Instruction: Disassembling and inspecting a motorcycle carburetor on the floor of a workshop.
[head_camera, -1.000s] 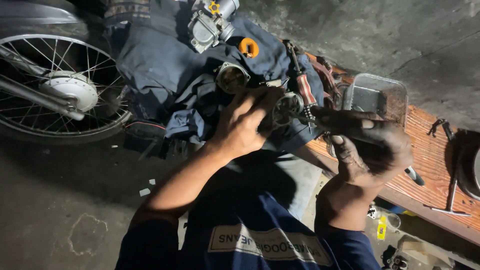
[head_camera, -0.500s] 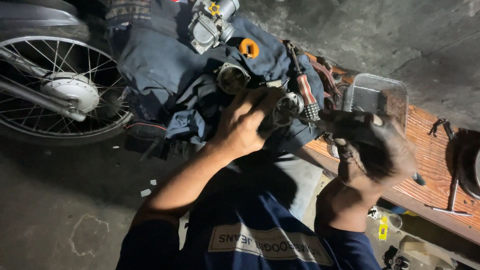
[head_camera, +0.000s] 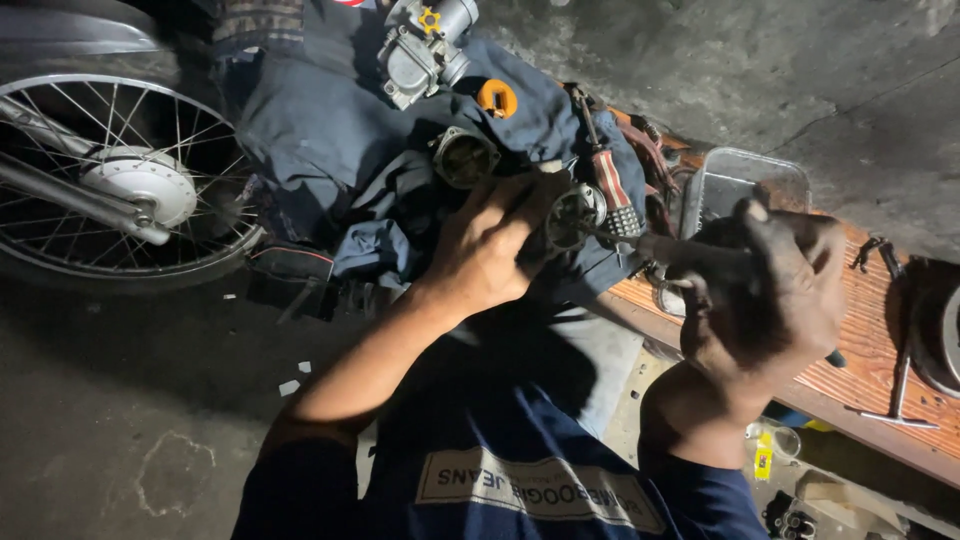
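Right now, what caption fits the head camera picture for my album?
Left hand steadies a small metal engine part on blue cloth while the grimy right hand works a tool.

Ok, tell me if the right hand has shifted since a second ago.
Yes. The right hand has risen slightly toward the clear plastic container; its fingers now overlap the container's lower edge, where before they sat just below it.

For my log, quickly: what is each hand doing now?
Left hand: closed on a metal part.
Right hand: closed on a tool handle.
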